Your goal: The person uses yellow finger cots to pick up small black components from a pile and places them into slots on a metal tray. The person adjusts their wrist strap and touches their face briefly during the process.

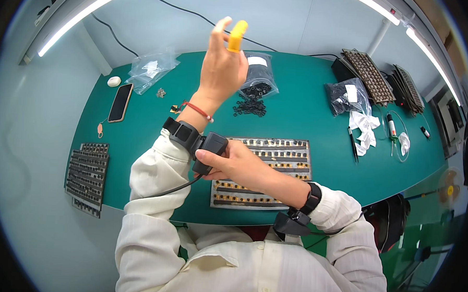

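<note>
My left hand [221,70] is raised over the far part of the green table, back toward me. One finger wears a yellow finger cot; the fingers I can see stand apart and hold nothing. Around that wrist runs a black strap [184,135] with a black box-shaped device [210,153] and a cable. My right hand [237,164] grips this device, thumb on its near face. Beneath my right hand and forearm lies a tray-like plate [309,167] with rows of small black and gold parts, partly hidden. My right wrist carries a similar device [293,223].
Loose black parts [250,106] spill from a clear bag [260,74] at the back. A phone [121,103] and stacked plates [88,173] are at left. To the right lie another bag [349,96], crumpled tissue [364,131], tweezers [353,145] and brown racks [369,78].
</note>
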Demonstrator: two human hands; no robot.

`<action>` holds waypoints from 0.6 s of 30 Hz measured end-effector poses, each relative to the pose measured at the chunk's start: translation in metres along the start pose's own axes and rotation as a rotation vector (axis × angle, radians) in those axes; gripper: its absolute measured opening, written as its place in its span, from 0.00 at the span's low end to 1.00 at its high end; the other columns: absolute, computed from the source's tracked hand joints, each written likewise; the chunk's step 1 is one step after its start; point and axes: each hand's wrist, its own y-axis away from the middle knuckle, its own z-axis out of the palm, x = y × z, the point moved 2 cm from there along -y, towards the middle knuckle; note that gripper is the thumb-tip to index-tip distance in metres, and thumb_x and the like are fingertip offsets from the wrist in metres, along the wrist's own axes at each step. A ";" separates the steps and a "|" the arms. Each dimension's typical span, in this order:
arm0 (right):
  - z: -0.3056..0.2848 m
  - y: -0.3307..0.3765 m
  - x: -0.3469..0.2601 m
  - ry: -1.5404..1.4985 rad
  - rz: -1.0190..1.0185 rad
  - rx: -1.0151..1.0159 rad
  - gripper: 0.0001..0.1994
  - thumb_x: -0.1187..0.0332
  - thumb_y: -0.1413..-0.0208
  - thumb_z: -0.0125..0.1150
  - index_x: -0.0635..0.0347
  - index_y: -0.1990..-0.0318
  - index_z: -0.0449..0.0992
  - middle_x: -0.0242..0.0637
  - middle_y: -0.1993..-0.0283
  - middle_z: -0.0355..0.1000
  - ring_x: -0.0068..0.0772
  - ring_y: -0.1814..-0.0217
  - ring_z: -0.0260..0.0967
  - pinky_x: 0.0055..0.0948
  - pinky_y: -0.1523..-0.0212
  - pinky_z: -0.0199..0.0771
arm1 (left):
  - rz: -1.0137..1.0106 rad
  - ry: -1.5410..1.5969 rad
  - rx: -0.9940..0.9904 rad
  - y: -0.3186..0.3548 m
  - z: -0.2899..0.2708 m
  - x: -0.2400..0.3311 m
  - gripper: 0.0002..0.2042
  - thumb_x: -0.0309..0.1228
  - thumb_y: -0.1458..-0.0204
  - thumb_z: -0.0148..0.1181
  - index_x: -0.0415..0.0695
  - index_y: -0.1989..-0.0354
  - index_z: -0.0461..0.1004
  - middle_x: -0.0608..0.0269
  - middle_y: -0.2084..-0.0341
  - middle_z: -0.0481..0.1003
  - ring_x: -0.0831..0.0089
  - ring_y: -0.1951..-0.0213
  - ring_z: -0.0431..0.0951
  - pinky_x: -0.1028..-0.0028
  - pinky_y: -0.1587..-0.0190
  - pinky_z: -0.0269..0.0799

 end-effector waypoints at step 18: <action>0.004 -0.002 0.019 -0.273 0.136 -0.177 0.22 0.53 0.37 0.60 0.65 0.49 0.72 0.41 0.52 0.76 0.32 0.51 0.77 0.29 0.47 0.78 | -0.199 -0.330 -0.076 0.011 0.013 -0.023 0.32 0.28 0.53 0.58 0.32 0.37 0.59 0.31 0.34 0.44 0.36 0.33 0.49 0.46 0.33 0.49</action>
